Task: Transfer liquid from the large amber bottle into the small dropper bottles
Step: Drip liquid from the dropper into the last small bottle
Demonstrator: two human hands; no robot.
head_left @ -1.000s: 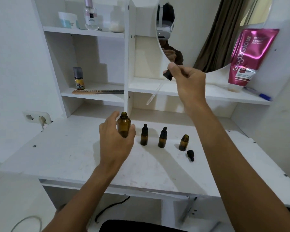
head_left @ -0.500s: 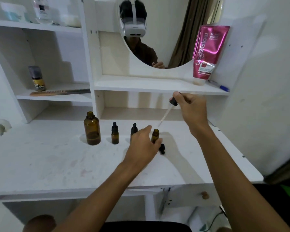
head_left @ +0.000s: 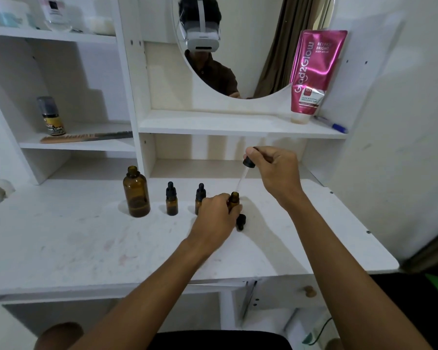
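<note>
Head view: the big bottle [head_left: 136, 195] stands uncapped toward the back of the tabletop [head_left: 86, 243], left of the middle, with only a shallow dark layer of liquid at its bottom. To its right runs a row of small dropper bottles: a capped one [head_left: 171, 202], then another capped one [head_left: 200, 197] partly hidden by the left hand [head_left: 216, 214], then an open bottle [head_left: 234, 200]. The left hand's grip is closed around the body of the open bottle, fingers wrapped on its far side, steadying it upright on the tabletop. A loose black cap [head_left: 241, 221] lies just in front of that bottle, touching or nearly touching the hand.

The right hand [head_left: 276, 173] hovers above and behind the open bottle, its grip pinched shut on the black bulb of a dropper [head_left: 245, 173], thumb and forefinger on the rubber. The clear glass tube slants down and left, its tip at or just inside the open bottle's mouth; whether it holds liquid I cannot tell.

Judging by look, the small bottle is light, smooth glass that would tip or skid easily, so holding it low around the body makes sense. The dropper tube looks thin and brittle; it is best held by the bulb and collar only, kept off the bottle's rim, and squeezed gently.
</note>
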